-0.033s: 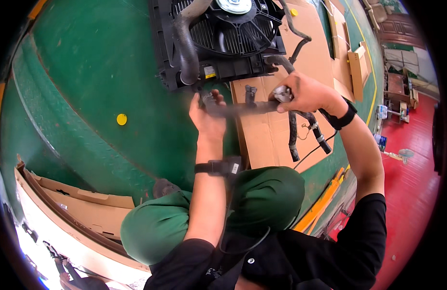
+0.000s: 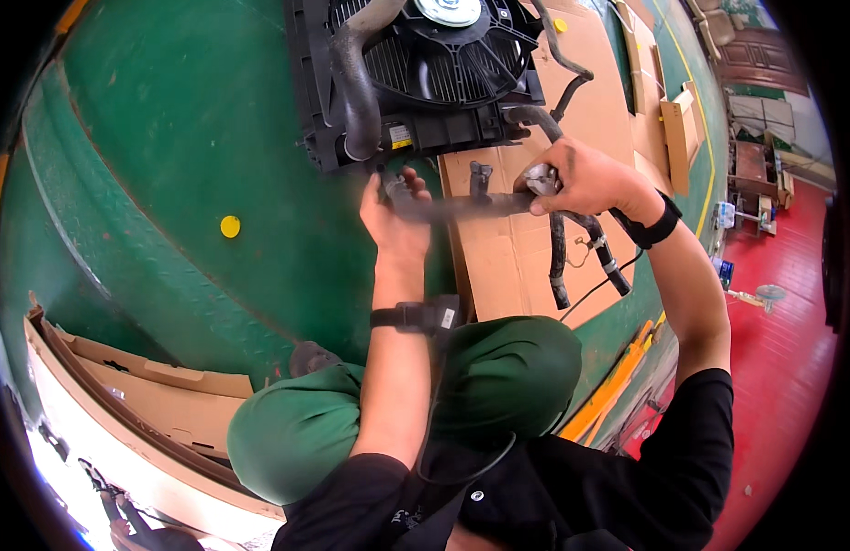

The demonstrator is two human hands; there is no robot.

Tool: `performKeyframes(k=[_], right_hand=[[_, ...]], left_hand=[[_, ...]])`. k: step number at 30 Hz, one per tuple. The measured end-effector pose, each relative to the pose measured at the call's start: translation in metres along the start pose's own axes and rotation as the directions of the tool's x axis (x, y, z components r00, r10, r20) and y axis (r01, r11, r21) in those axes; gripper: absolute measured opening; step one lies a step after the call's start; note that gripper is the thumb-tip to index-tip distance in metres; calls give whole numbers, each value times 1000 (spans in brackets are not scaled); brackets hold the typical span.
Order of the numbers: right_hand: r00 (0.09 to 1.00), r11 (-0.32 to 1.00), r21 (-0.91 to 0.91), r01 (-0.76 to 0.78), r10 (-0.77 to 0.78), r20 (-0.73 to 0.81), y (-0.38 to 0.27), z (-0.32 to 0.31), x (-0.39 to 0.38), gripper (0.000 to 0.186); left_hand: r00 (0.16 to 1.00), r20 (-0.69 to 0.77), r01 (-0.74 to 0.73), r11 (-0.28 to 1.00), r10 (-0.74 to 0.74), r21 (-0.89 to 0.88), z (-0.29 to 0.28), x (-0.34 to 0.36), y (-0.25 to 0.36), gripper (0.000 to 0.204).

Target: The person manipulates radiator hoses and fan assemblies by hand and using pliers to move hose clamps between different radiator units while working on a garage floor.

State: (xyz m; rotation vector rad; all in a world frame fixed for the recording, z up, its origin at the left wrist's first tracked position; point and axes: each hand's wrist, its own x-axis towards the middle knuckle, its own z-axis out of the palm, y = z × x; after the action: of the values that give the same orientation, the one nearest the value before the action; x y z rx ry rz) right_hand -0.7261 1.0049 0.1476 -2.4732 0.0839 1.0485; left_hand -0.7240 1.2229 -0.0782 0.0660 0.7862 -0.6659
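Observation:
A dark rubber hose (image 2: pixel 480 206) runs crosswise between my hands, smeared by motion at its middle. My left hand (image 2: pixel 397 219) is closed round its left end, palm up, with fingertips showing beyond the hose. At the other end my right hand (image 2: pixel 585 181) grips the hose from above, together with a silvery metal piece (image 2: pixel 542 180) whose kind I cannot make out. Just beyond stands a black radiator with a fan (image 2: pixel 439 69); a thick bent hose (image 2: pixel 356 92) comes off its left side. A short black fitting (image 2: pixel 480 176) shows behind the held hose.
Flattened cardboard (image 2: pixel 507 262) lies under the radiator. On it, right of my knees, are hose ends (image 2: pixel 560 262) with clamps and a thin cable. A yellow cap (image 2: pixel 230 227) rests on the green floor at left. An open carton (image 2: pixel 158 386) sits lower left, orange bars (image 2: pixel 608 381) lower right.

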Motion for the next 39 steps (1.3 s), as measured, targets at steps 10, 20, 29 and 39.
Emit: performKeyframes(k=[10,20,29,39], right_hand=[[985,988,22,-153,154,-73,-9,14,-5,35],[954,963,45,-267,271,-126,-1,21,-13,37],[951,958,91,-274,283,-122,-1,23,1,36],[919,985,-41,-168,142,-367,-17,11,14,35]], left_hand=[[986,106,-127,992,125,14,11,-3,-4,40],[990,20,-139,983,142,-119,23,5,-33,43],[976,-66,-217,967,209,-134,31,-2,-26,42],[976,-93,-214,952,197,-221,40,15,-14,42]])
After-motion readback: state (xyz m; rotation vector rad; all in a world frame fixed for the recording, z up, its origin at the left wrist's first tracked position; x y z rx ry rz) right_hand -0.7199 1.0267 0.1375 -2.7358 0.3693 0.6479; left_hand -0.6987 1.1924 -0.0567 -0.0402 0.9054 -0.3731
